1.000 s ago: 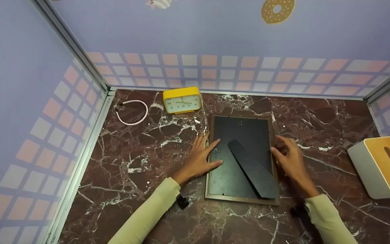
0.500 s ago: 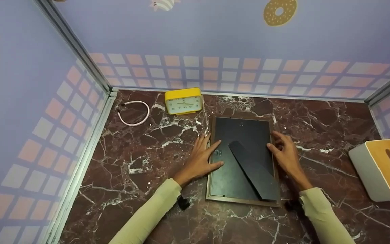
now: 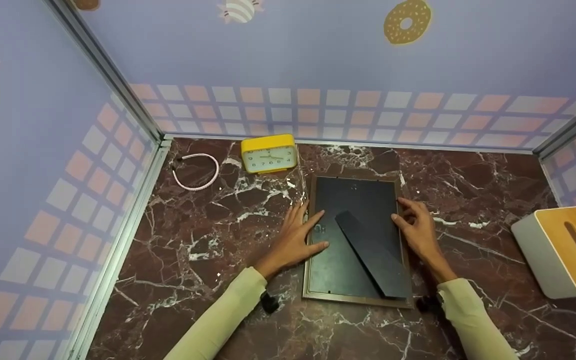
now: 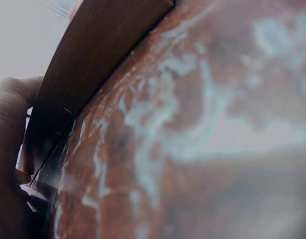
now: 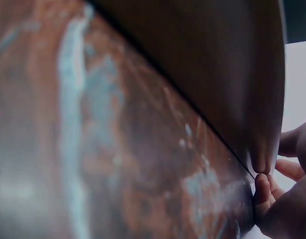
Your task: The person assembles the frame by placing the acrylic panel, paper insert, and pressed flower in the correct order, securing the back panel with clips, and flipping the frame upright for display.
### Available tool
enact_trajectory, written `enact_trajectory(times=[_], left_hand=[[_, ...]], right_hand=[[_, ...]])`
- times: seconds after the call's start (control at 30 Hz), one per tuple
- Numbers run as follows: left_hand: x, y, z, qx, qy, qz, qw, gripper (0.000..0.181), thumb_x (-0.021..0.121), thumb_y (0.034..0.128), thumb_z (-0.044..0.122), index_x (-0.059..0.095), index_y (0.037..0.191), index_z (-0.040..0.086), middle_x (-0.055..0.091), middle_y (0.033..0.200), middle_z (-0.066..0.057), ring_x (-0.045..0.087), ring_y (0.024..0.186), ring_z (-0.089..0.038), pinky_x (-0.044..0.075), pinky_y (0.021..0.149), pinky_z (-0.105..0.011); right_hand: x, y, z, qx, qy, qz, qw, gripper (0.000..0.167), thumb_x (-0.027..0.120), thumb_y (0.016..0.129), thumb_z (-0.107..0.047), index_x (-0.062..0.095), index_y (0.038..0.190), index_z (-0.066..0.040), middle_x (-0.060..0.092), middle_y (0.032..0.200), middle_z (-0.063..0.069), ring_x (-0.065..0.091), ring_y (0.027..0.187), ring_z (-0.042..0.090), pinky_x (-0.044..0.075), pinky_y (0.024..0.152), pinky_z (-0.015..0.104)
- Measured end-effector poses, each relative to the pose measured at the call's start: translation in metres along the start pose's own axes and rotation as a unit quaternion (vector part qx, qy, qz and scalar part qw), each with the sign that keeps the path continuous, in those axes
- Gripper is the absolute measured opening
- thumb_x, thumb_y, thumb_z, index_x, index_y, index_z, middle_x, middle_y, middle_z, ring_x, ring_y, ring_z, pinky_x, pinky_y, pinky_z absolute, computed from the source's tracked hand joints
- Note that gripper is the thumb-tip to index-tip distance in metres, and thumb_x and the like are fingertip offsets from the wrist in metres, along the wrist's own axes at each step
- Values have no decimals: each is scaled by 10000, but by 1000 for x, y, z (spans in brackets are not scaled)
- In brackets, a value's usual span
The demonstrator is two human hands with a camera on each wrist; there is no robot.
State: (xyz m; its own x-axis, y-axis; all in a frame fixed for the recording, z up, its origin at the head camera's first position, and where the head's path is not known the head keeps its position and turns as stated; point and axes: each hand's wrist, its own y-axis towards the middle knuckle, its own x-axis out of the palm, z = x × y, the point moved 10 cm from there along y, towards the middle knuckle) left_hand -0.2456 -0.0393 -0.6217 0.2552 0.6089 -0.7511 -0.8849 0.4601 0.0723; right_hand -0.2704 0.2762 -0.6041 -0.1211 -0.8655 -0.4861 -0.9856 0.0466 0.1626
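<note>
A picture frame [image 3: 363, 195] lies on the table, its black back facing up and its support leg [image 3: 373, 260] slanting across that back. On its left edge rests my left hand [image 3: 293, 240], fingers spread, with thumb and forefinger over the back and the other fingers along the outer side. My right hand [image 3: 420, 232] grips the right edge, thumb on top and bent fingers against the side. Both wrist views show the frame's brown side close up, with the left fingers [image 4: 24, 177] and right fingers [image 5: 262, 186] touching it. The frame's front is hidden.
Behind the frame, to the left, stands a yellow alarm clock [image 3: 269, 155]. A pale headband [image 3: 216, 170] lies farther left. At the right is a white tissue box [image 3: 543, 255] with a wooden lid. Patterned walls [image 3: 338, 50] enclose the back and sides of the marbled table [image 3: 208, 300].
My right hand has moved left onto the frame's right edge, its thumb now over the rim. The left hand and the frame stay put. The head view has shifted slightly.
</note>
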Motion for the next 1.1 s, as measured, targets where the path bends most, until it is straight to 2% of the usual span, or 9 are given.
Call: enact_trajectory(times=[0.2, 0.4, 0.47, 0.57, 0.7, 0.8, 0.93, 1.0, 1.1], left_hand=[[1, 0, 0, -34, 50, 4, 10000, 854, 715, 1006, 616, 419, 1724, 260, 119, 1832, -201, 6, 1690, -463, 61, 1313, -745], [1, 0, 0, -80, 54, -16, 10000, 858, 717, 1001, 618, 415, 1725, 270, 116, 1833, -199, 3, 1689, -462, 68, 1311, -746], [1, 0, 0, -109, 65, -33, 9999, 861, 713, 1000, 625, 408, 1728, 280, 113, 1835, -195, 1, 1691, -457, 70, 1313, -743], [1, 0, 0, -139, 55, -45, 9999, 864, 710, 999, 629, 404, 1730, 284, 111, 1836, -194, -1, 1691, -458, 66, 1314, -741], [0, -1, -1, -159, 13, -59, 9999, 861, 706, 1003, 629, 398, 1732, 287, 98, 1839, -189, -8, 1689, -463, 63, 1311, -746], [-1, -2, -3, -181, -4, -41, 9998, 849, 701, 1013, 622, 398, 1731, 287, 90, 1843, -174, -14, 1691, -459, 62, 1312, -748], [0, -2, -5, -194, -6, -39, 9998, 847, 695, 1016, 626, 396, 1732, 286, 81, 1844, -171, -22, 1692, -451, 51, 1316, -743], [1, -1, -4, -193, -12, -48, 9998, 854, 692, 1012, 636, 394, 1733, 290, 82, 1844, -173, -20, 1692, -453, 50, 1316, -741], [3, -1, -3, -188, -44, -75, 9998, 866, 693, 1004, 646, 389, 1735, 296, 75, 1846, -171, -24, 1692, -453, 44, 1317, -735]], right_hand=[[-1, 0, -3, -51, -21, 36, 10000, 457, 748, 1019, 39, 655, 1465, 82, 614, 1324, 291, 645, 1090, 396, 457, 838, 114], [2, 0, -11, -321, -380, -37, 9988, 462, 704, 1038, 58, 625, 1491, 89, 573, 1380, 329, 653, 1113, 436, 473, 867, 129], [3, -1, -16, -497, -584, -85, 9970, 461, 693, 1040, 69, 613, 1492, 101, 560, 1380, 349, 649, 1093, 443, 498, 857, 196], [7, -1, -24, -829, -891, -160, 9924, 453, 681, 1035, 86, 603, 1479, 130, 548, 1360, 382, 626, 1105, 471, 534, 871, 386], [10, -1, -32, -1179, -1144, -268, 9860, 448, 665, 1030, 91, 591, 1465, 167, 527, 1329, 423, 578, 1156, 530, 503, 896, 605], [12, 1, -34, -1301, -1270, -428, 9824, 454, 653, 1041, 64, 586, 1478, 167, 505, 1339, 428, 573, 1138, 528, 491, 890, 636], [11, 4, -32, -1246, -1280, -646, 9818, 478, 678, 1040, 36, 580, 1495, 145, 469, 1419, 430, 570, 1131, 502, 485, 912, 627], [8, 6, -29, -1132, -1166, -719, 9841, 509, 706, 1034, 28, 570, 1514, 129, 442, 1477, 432, 552, 1154, 498, 470, 943, 625], [3, 11, -25, -1051, -1005, -750, 9865, 561, 751, 1020, 11, 558, 1538, 107, 416, 1543, 410, 495, 1281, 510, 429, 1025, 652]])
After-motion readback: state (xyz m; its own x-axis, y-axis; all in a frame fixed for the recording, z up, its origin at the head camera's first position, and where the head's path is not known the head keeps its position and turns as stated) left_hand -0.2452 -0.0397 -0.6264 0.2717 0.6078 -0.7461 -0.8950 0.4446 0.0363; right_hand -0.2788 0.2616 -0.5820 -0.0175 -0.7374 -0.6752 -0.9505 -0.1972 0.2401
